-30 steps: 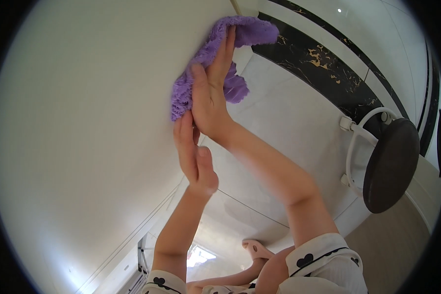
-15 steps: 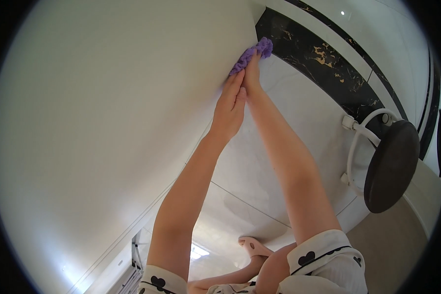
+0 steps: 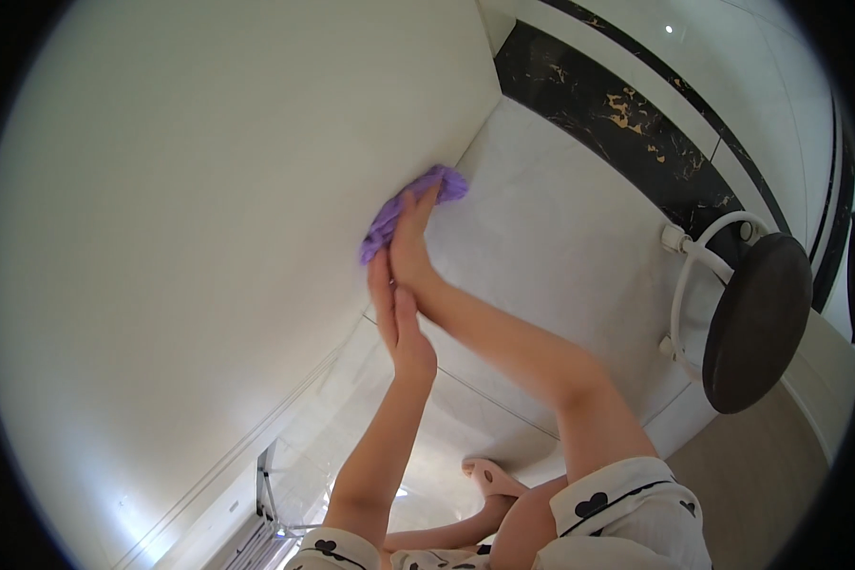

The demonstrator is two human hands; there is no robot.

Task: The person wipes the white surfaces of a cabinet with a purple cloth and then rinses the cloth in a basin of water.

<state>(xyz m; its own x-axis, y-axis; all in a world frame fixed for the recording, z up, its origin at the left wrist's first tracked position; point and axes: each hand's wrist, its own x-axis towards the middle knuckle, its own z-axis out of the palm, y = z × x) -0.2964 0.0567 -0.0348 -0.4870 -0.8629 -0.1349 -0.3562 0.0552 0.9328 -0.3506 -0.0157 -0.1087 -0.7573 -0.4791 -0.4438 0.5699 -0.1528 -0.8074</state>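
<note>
A crumpled purple cloth point(image 3: 385, 226) lies against the lower part of a large white upright panel point(image 3: 209, 190), close to where it meets the floor. My right hand point(image 3: 411, 249) presses the cloth to the panel, its fingers partly hidden by the folds. Just below it, my left hand point(image 3: 399, 318) reaches up with fingers stretched out and close together. Its fingertips are at the cloth's lower end, beside my right wrist, and it holds nothing I can see.
Pale floor tiles point(image 3: 541, 209) spread right of the panel. A black gold-veined marble strip point(image 3: 598, 104) borders them at the far side. On the right stands a stool with a dark round seat point(image 3: 760, 323) and white legs. My slippered foot point(image 3: 492, 478) rests below; a metal rack point(image 3: 256, 532) stands lower left.
Both hands and the purple cloth have moved along the panel's base, nearer to me and leftward, away from the black marble strip. The right elbow is more bent.
</note>
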